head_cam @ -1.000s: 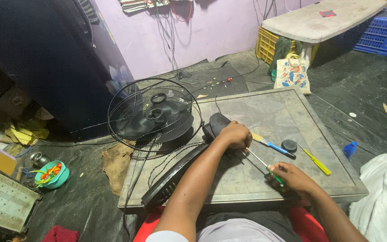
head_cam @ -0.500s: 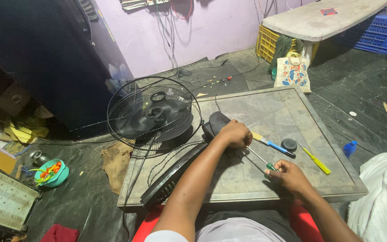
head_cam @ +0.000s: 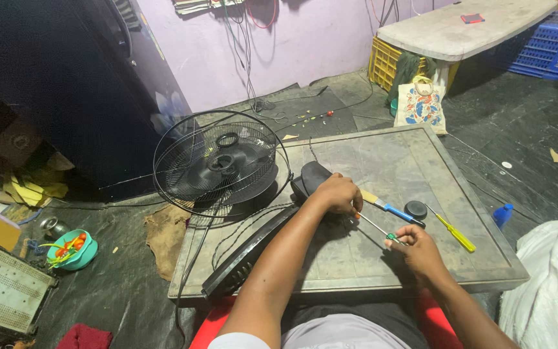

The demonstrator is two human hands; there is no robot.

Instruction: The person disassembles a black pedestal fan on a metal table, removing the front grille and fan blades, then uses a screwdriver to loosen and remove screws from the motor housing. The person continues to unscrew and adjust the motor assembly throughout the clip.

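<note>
Now | left hand [head_cam: 338, 194] grips glossy black housing [head_cam: 309, 179] | right hand [head_cam: 417, 251] holds slim metal screwdriver [head_cam: 374, 228]

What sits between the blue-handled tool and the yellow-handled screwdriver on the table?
A small round black cap, lying on the table between blue-handled tool and yellow-handled screwdriver, head view.

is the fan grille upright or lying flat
Tilted, neither: the fan grille leans at the table's left edge, its round face turned up towards the camera.
</note>
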